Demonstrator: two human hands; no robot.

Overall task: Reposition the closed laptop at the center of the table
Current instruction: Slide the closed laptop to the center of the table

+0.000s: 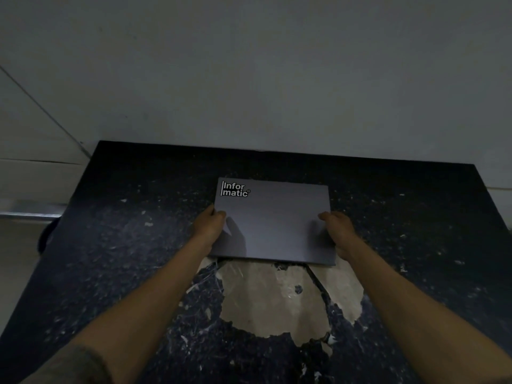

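Grey and closed, the laptop [273, 220] is held flat near the middle of the dark table [415, 231], nearer its far edge; its left side is gripped by the left hand [208, 226]; its right side is clasped by the right hand [338, 231]; a worn pale patch [266, 297] is seen just beyond its near edge.

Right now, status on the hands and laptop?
Left hand and right hand grip the laptop's side edges. Laptop closed, flat on the table, near centre. Nothing in the way.
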